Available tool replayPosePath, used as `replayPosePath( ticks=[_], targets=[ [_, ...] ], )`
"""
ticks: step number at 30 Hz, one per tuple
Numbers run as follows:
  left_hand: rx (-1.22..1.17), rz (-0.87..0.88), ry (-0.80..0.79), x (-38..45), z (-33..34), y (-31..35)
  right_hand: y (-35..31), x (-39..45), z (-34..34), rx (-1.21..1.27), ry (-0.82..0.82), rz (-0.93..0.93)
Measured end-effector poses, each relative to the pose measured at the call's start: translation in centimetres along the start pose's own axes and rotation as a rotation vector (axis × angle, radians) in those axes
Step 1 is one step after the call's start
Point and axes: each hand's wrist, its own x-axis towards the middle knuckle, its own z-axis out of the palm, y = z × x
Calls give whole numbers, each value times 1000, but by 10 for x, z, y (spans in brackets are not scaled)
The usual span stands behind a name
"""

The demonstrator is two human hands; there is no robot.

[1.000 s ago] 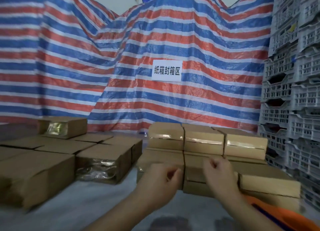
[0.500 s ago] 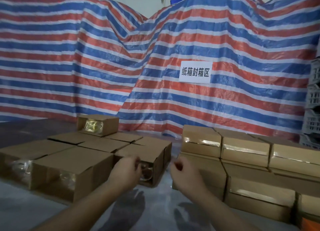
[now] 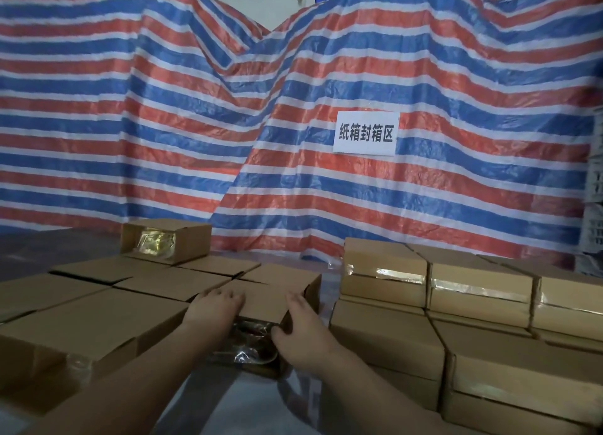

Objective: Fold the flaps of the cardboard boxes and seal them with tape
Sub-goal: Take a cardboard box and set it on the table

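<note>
The person is taking the open box [image 3: 270, 307] at the near edge of the unsealed group. The left hand [image 3: 213, 309] is lying spread on top; the right hand [image 3: 301, 332] is gripping its corner, probably to pull it out for folding.

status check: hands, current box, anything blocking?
Left hand flat on top of the open-ended box. Right hand gripping its right front corner. Untaped; plastic-wrapped contents showing. Neighbouring boxes crowd its left.
</note>
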Motion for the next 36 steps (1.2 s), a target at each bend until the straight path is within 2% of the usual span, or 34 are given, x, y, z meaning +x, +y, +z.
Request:
replayPosePath(
  ticks=[3, 7, 11, 15, 21, 27, 32, 36],
  targets=[
    [-63, 9, 61, -4, 1, -1, -4, 3, 3, -47, 44, -5],
    [-264, -2, 113, -15, -13, -1, -10, -3, 0, -125, 203, -74],
    [-325, 41, 181, -34, -42, 1, -14, -15, -15, -1, 283, -87],
    [-423, 84, 257, -50, -84, 3, -25, -26, -40, 115, 337, -10],
    [-518, 54, 187, -71, -145, 3, -49, -50, -80, 267, 320, 85],
    [-528, 149, 63, -86, -197, 2, -76, -79, -119, 390, 232, 231],
    [-496, 247, -46, -97, -211, 25, -73, -108, -146, 447, 130, 355],
    [-542, 294, -133, -102, -202, 58, -48, -134, -162, 352, 77, 424]
  ],
)
